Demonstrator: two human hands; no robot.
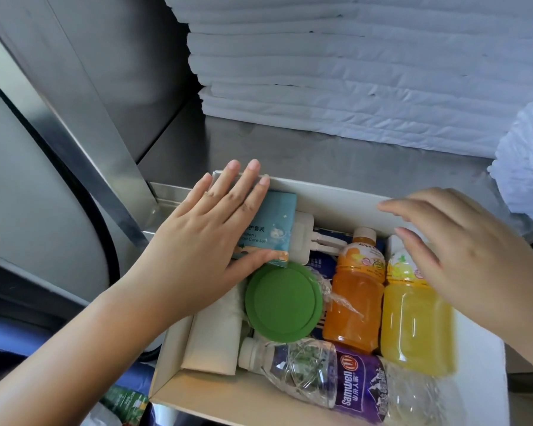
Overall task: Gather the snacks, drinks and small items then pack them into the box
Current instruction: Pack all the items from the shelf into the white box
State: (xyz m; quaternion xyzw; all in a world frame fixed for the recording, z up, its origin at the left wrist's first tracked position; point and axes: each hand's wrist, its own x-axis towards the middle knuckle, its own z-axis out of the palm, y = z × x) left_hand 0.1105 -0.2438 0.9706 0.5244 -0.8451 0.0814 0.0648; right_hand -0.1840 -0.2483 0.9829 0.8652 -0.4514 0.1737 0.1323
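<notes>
An open white cardboard box point(336, 198) sits on a steel counter. My left hand point(210, 238) lies flat, fingers straight, on a teal care-set carton point(274, 229) at the box's far left corner. My right hand point(462, 256) hovers with relaxed fingers over a yellow juice bottle point(413, 324) and holds nothing. Beside that bottle lies an orange juice bottle point(356, 296). A green round lid point(283, 301), a white plug adapter point(308, 238), a folded cream packet point(216, 333) and a clear water bottle with a purple label point(336, 376) also lie inside.
A tall stack of folded white linen point(351, 72) stands at the back of the steel counter point(259, 149). More white fabric point(526, 167) bulges at the right. A steel panel point(74, 103) rises on the left. A green packet point(123, 401) lies below the box's near left corner.
</notes>
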